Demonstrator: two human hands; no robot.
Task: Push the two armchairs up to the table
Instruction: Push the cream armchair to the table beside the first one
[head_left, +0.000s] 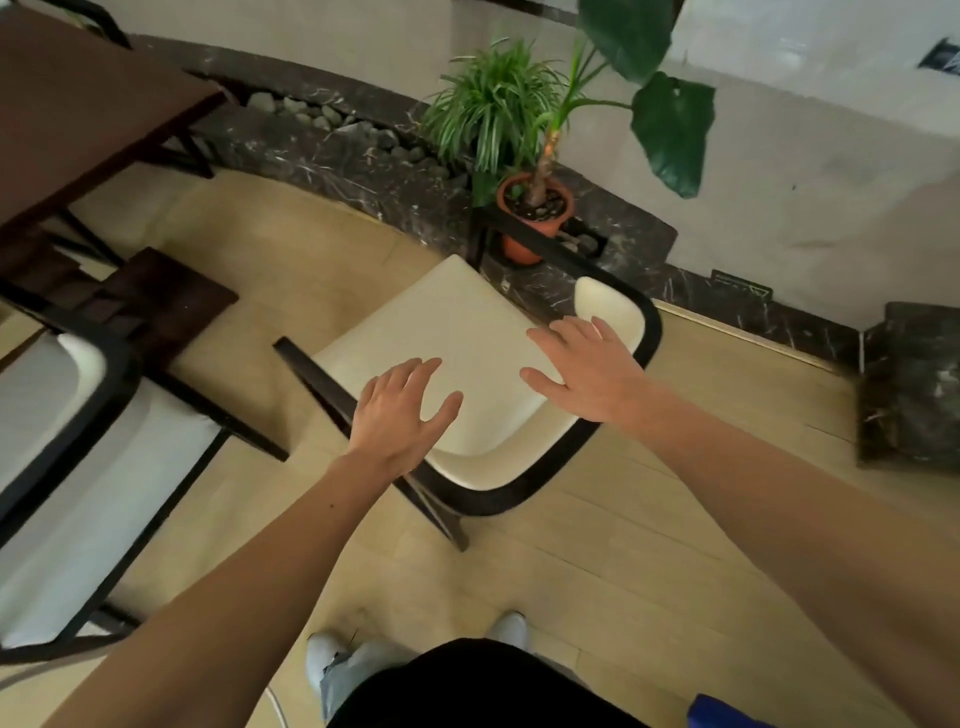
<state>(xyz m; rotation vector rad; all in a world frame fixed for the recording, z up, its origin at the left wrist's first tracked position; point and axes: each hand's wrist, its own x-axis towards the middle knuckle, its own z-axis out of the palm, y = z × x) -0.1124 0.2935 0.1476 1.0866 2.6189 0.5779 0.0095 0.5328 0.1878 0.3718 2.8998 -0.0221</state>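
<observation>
An armchair with a cream seat (457, 322) and a dark curved frame stands in the middle of the floor, apart from the brown table (78, 104) at the upper left. My left hand (400, 415) hovers open over the near left of its backrest. My right hand (587, 364) is spread open above the right side of the seat, near the cream armrest pad. Neither hand grips anything. A second armchair (78, 467), white-cushioned with a black frame, stands at the left, close to the table's dark base.
A potted plant (535, 208) on a black stand sits just beyond the middle chair, against a dark marble border with pebbles (332, 124). A dark marble block (909, 384) is at the right. Pale wood floor (649, 545) lies around my feet.
</observation>
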